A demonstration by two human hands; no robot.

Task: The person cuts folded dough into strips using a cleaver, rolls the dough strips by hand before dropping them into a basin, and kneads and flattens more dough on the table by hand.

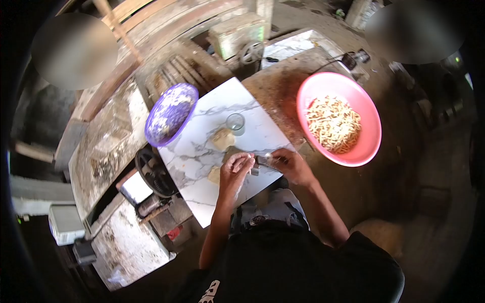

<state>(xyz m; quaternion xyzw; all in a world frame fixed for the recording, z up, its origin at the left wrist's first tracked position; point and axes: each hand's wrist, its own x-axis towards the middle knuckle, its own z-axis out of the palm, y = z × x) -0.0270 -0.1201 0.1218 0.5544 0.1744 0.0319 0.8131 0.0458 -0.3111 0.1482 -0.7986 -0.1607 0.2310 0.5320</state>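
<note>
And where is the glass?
In the head view, the glass stands on the marbled table, just beyond a pale lump, right of the purple basket.

A grimy box (237, 38) beside a spoked wheel (251, 52) — and, far left, a pale container (66, 225).

A smooth, glossy marble-patterned surface (189, 154) carries a clear glass (235, 122) and matt dough (223, 139), beside a shiny plastic basin (373, 132) and a residue-crusted plastic basket (185, 93). Rough, worn wooden planks (174, 19) stand beyond; the shirt (303, 262) is matt cloth.
</note>
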